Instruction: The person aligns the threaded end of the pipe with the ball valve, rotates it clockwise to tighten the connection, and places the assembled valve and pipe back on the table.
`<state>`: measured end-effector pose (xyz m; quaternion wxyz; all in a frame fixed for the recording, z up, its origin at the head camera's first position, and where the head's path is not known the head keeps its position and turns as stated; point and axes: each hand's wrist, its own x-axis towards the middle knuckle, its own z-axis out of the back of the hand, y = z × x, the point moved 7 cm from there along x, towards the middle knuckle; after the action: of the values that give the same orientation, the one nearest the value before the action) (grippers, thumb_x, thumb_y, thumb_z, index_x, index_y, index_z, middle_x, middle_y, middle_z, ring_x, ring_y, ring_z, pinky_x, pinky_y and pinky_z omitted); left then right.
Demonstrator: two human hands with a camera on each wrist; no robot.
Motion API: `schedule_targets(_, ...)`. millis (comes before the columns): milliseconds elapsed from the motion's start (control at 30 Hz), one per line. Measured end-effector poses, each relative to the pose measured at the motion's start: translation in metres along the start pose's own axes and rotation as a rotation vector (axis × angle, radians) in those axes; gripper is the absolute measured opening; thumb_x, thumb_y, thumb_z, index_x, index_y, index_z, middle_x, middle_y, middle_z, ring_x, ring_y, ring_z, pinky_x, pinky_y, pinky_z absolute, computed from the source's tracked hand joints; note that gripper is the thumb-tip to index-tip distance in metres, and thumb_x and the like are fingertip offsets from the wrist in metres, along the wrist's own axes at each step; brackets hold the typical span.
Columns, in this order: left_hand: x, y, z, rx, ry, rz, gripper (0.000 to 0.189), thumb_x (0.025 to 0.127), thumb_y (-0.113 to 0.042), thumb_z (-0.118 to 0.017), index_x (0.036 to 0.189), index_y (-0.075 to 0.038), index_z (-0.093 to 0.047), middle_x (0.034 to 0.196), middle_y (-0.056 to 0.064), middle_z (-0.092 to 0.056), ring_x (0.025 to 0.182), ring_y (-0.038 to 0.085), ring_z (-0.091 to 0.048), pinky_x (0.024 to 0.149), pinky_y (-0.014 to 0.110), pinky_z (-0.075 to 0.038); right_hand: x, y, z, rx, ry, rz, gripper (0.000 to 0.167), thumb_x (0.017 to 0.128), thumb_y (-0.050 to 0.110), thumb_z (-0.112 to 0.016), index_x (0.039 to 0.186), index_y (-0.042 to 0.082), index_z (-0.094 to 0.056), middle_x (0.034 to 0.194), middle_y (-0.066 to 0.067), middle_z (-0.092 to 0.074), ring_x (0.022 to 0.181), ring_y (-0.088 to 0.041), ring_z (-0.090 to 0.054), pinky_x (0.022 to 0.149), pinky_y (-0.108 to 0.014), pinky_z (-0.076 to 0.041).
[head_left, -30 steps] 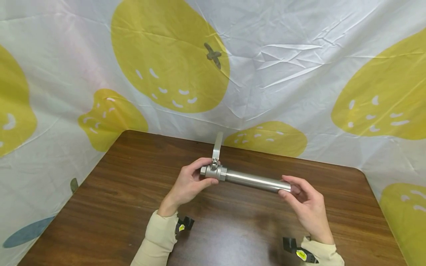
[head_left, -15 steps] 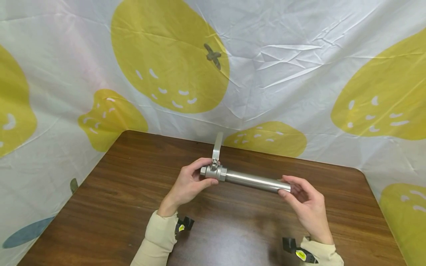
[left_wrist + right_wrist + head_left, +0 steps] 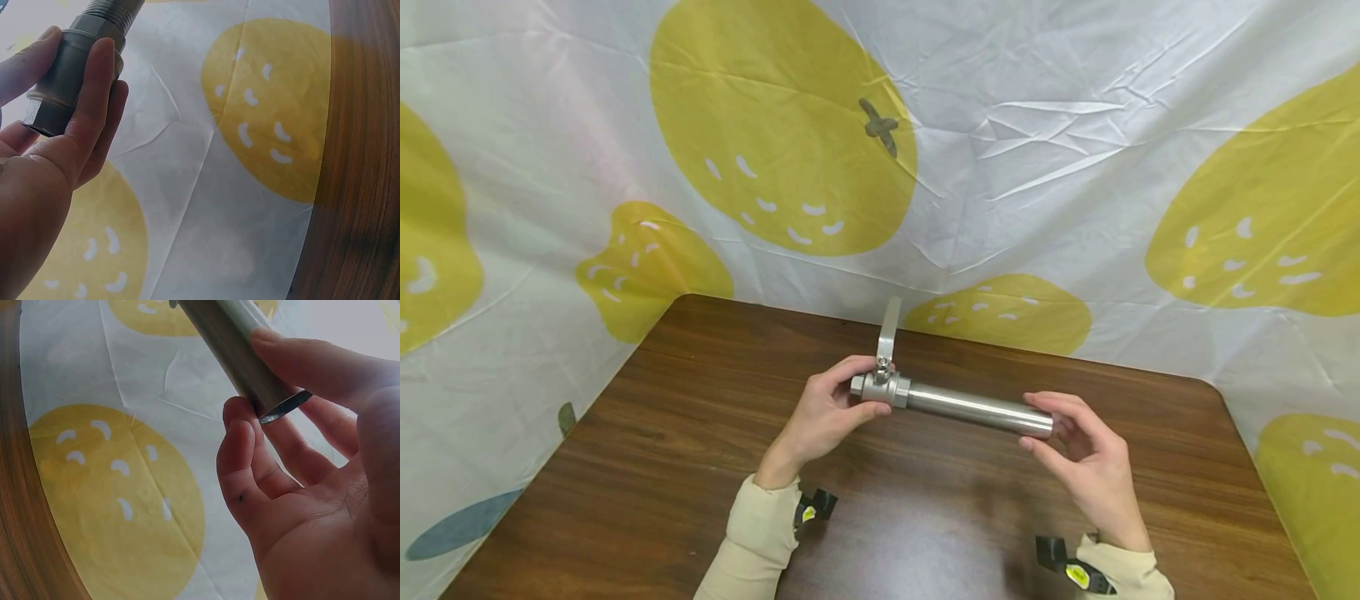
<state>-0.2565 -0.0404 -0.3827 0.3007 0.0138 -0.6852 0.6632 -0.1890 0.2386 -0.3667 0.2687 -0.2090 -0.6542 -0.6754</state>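
In the head view my left hand [image 3: 820,421] grips a silver ball valve [image 3: 880,388], thumb on the near side and fingers behind. The valve's flat lever handle [image 3: 889,329] sticks up and away from me. A smooth metal pipe [image 3: 973,408] extends rightward from the valve. Screw threads [image 3: 111,12] show between the valve's hex end and the pipe in the left wrist view. At the pipe's free end is my right hand [image 3: 1097,462], fingers and thumb curved loosely around it. The pipe's open end [image 3: 285,407] faces the palm in the right wrist view.
Valve and pipe are held above a brown wood-grain table [image 3: 737,358]. A white cloth [image 3: 1037,167] with yellow fruit prints hangs behind and on both sides of it. Dark camera mounts [image 3: 815,506] sit at both wrists.
My right thumb has slid down to the pipe's lower edge and the fingers have shifted along its top, so the grasp looks wider. The left hand keeps its hold on the valve.
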Motion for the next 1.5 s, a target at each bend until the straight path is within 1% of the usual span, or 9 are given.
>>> schedule_targets(133, 0.0001, -0.0003, 0.0005, -0.001, 0.000, -0.004, 0.049, 0.075, 0.011, -0.074, 0.120, 0.009, -0.056, 0.120, 0.027, -0.056, 0.101, 0.010, -0.057, 0.084, 0.018, -0.052, 0.0004, 0.0012, -0.0010, -0.001, 0.009, 0.019, 0.054, 0.064, -0.035, -0.065, 0.115, -0.022, -0.053, 0.120, -0.024, -0.059, 0.110, -0.021, -0.061, 0.091, -0.020, -0.051)
schedule_targets(300, 0.0001, -0.0010, 0.0004, -0.001, -0.001, -0.005, 0.049, 0.075, 0.011, -0.074, 0.120, 0.009, -0.055, 0.119, 0.027, -0.056, 0.100, 0.010, -0.057, 0.084, 0.018, -0.052, 0.0006, 0.0018, -0.0017, -0.007, 0.017, 0.028, 0.054, 0.064, -0.035, -0.065, 0.115, -0.022, -0.053, 0.121, -0.024, -0.058, 0.110, -0.020, -0.061, 0.090, -0.020, -0.051)
schedule_targets(900, 0.0006, 0.0007, 0.0014, 0.004, -0.002, 0.010, 0.049, 0.076, 0.010, -0.075, 0.121, 0.009, -0.056, 0.118, 0.027, -0.056, 0.099, 0.009, -0.057, 0.083, 0.018, -0.052, -0.0009, -0.0006, -0.0009, -0.059, 0.012, -0.015, 0.052, 0.067, -0.033, -0.065, 0.115, -0.018, -0.054, 0.116, -0.019, -0.063, 0.103, -0.015, -0.064, 0.085, -0.017, -0.052)
schedule_targets(1033, 0.0003, 0.0010, 0.0013, 0.002, -0.003, 0.009, 0.048, 0.076, 0.010, -0.075, 0.121, 0.009, -0.056, 0.118, 0.027, -0.056, 0.099, 0.009, -0.057, 0.083, 0.018, -0.052, -0.0021, -0.0009, -0.0011, -0.080, 0.007, -0.050, 0.051, 0.068, -0.031, -0.066, 0.116, -0.016, -0.055, 0.116, -0.018, -0.064, 0.102, -0.014, -0.065, 0.084, -0.017, -0.052)
schedule_targets(1267, -0.0001, -0.0003, 0.0009, 0.002, -0.002, 0.006, 0.048, 0.076, 0.010, -0.074, 0.121, 0.009, -0.056, 0.119, 0.026, -0.056, 0.099, 0.009, -0.057, 0.082, 0.018, -0.053, -0.0044, -0.0041, 0.0008, -0.186, -0.005, -0.175, 0.047, 0.074, -0.021, -0.069, 0.119, -0.009, -0.058, 0.115, -0.011, -0.067, 0.102, -0.011, -0.066, 0.085, -0.017, -0.053)
schedule_targets(1500, -0.0004, -0.0008, -0.0004, -0.002, 0.006, 0.002, 0.049, 0.076, 0.009, -0.075, 0.121, 0.008, -0.056, 0.119, 0.026, -0.056, 0.099, 0.011, -0.057, 0.083, 0.019, -0.053, -0.0053, -0.0046, 0.0022, -0.212, -0.010, -0.188, 0.045, 0.076, -0.020, -0.069, 0.119, -0.009, -0.058, 0.114, -0.003, -0.069, 0.098, -0.008, -0.066, 0.078, -0.016, -0.054)
